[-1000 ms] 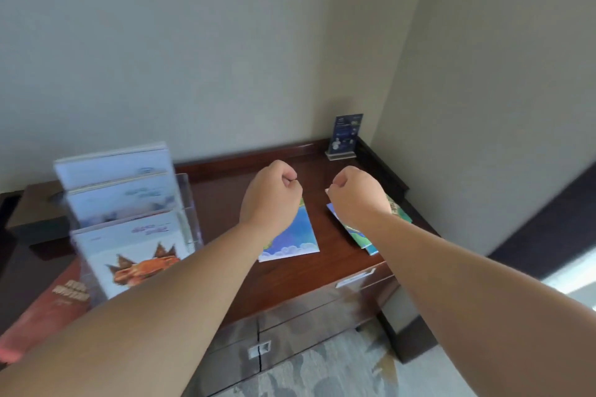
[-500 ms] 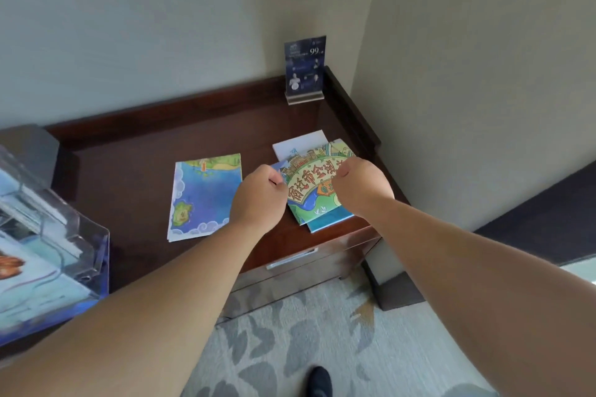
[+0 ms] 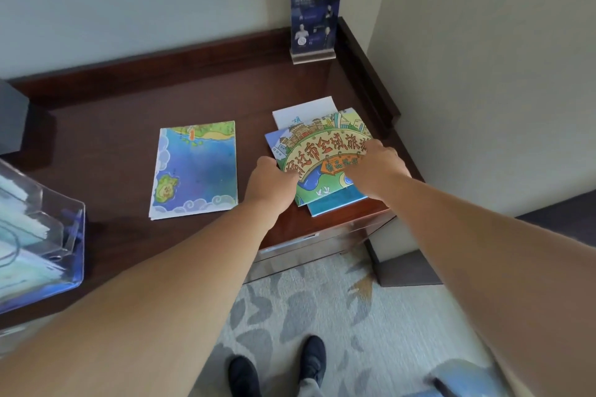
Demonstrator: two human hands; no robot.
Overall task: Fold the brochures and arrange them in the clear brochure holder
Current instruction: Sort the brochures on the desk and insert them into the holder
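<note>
At the right end of the dark wooden table [image 3: 113, 138], the left hand [image 3: 271, 180] pinches the left edge and the right hand [image 3: 379, 171] grips the right edge of a colourful cartoon-city brochure with orange lettering [image 3: 322, 151], which lies on a blue sheet [image 3: 335, 203] and a white sheet [image 3: 303, 109]. Apart to its left, a blue sea-map brochure [image 3: 196, 167] lies flat. The clear plastic brochure holder [image 3: 64, 235] stands far left, with brochures inside.
</note>
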